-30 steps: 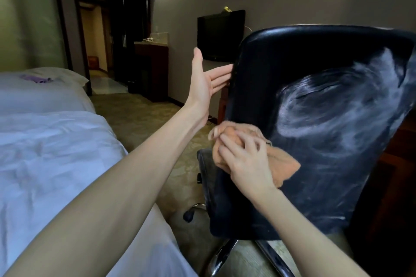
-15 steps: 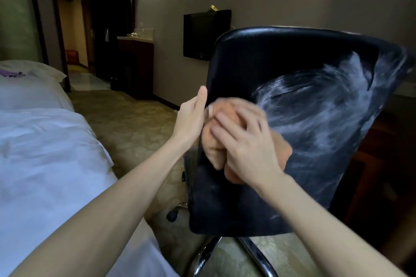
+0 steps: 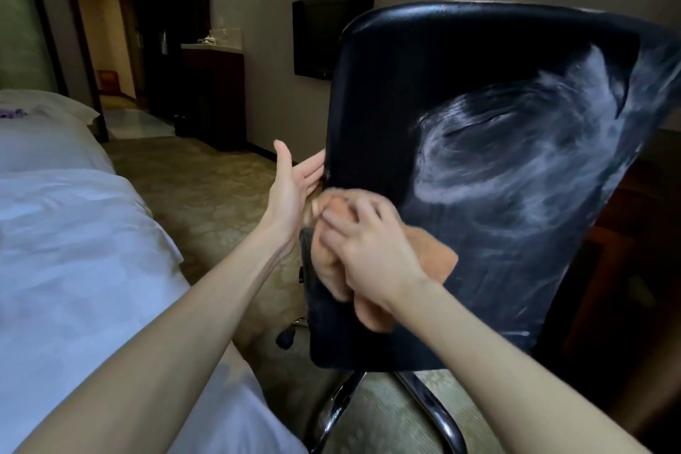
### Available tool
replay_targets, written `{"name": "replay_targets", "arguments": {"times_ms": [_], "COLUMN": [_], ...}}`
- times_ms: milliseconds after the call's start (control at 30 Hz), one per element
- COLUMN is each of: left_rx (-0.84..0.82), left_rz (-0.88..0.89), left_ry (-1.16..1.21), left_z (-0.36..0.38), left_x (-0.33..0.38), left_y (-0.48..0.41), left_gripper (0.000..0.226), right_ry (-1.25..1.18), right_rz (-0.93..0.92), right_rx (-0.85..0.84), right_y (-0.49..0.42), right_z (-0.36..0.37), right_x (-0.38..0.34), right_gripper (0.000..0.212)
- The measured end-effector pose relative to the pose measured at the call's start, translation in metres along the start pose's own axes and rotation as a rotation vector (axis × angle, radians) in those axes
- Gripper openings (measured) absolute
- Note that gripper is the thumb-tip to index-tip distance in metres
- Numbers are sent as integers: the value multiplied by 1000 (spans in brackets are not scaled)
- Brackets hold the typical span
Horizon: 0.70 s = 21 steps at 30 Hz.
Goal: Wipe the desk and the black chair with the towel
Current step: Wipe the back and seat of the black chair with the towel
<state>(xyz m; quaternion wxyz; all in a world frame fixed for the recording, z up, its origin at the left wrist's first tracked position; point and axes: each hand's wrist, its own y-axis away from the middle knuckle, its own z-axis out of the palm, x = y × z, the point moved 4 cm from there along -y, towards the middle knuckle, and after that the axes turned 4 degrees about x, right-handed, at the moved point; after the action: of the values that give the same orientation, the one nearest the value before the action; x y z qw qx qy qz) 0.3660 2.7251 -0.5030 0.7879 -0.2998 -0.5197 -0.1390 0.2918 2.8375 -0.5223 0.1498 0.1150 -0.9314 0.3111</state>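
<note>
The black chair faces away from me, its leather back filling the centre and right, smeared with pale swirl marks. An orange towel lies bunched against the lower left of the backrest. My right hand presses on the towel with fingers spread over it, tips toward the chair's left edge. My left hand stands upright with straight fingers touching the backrest's left edge, just above the towel. The desk shows only as dark wood behind the chair at the right.
A bed with white sheets runs along the left, close to my left arm. The chair's chrome legs and a caster stand on patterned carpet. A wall television and a dark cabinet sit further back.
My left hand dropped from the upper left edge of the backrest to beside the towel. My right hand slid the towel up and left, then back down along the chair's left side.
</note>
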Motion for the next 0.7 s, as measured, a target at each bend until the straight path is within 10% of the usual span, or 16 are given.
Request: {"name": "replay_targets", "arguments": {"times_ms": [367, 600, 700], "left_rx": [86, 38, 32], "left_rz": [-6, -52, -25], "left_ry": [-97, -118, -140], "left_z": [-18, -25, -26], "left_x": [-8, -10, -3], "left_y": [5, 3, -7], "left_gripper": [59, 77, 77], "right_ry": [92, 114, 173], "right_rz": [-82, 64, 79], "right_rx": [-265, 316, 302], "right_y": [55, -8, -18], "right_z": [74, -28, -12], "right_x": [-25, -1, -3], "right_gripper": [23, 31, 29]}}
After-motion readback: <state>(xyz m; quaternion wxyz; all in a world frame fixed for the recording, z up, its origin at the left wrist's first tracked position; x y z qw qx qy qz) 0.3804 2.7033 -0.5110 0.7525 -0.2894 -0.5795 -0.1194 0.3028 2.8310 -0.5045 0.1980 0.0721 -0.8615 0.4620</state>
